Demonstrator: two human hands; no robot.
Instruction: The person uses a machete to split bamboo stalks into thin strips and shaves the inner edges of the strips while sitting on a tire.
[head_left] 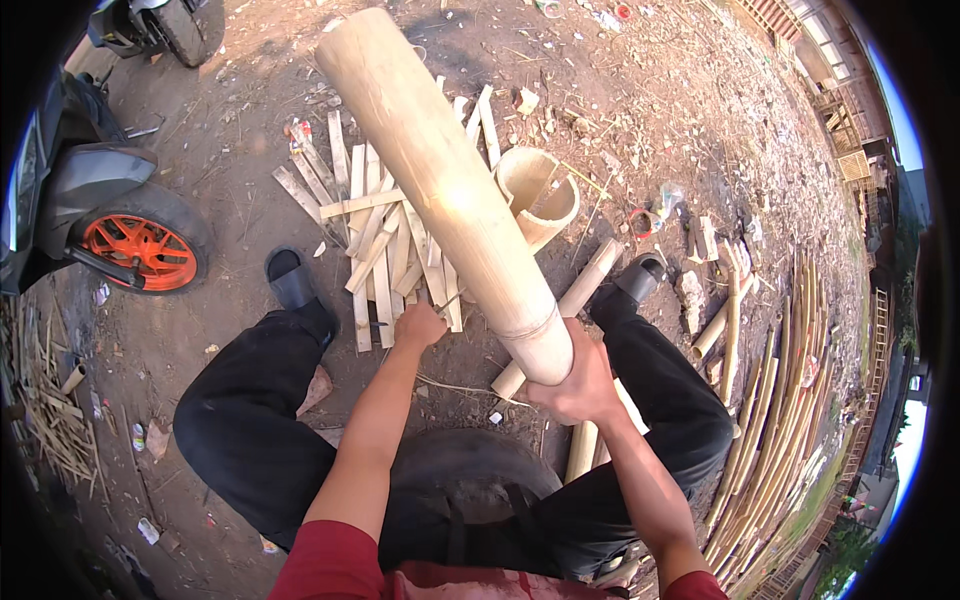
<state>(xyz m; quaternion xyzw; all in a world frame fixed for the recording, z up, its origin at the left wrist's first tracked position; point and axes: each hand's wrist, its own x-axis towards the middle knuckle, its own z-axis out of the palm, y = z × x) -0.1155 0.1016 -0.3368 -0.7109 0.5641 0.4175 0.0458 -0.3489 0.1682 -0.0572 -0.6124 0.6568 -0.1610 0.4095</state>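
Note:
My right hand (575,385) grips the near end of a thick pale bamboo section (440,180) that rises toward the camera and away over the ground. My left hand (420,325) is closed low between my knees at the edge of a pile of split bamboo slats (385,250); a thin dark tool seems to stick out of it, though I cannot make it out. A short hollow bamboo ring (540,195) stands just right of the big section. I sit on a black tyre (470,480), legs apart in black trousers.
A motorbike with an orange wheel (140,250) is parked at the left. Thinner bamboo poles (590,290) lie under my right hand. Long bamboo strips (790,400) lie stacked at the right. Offcuts and litter cover the dirt ground.

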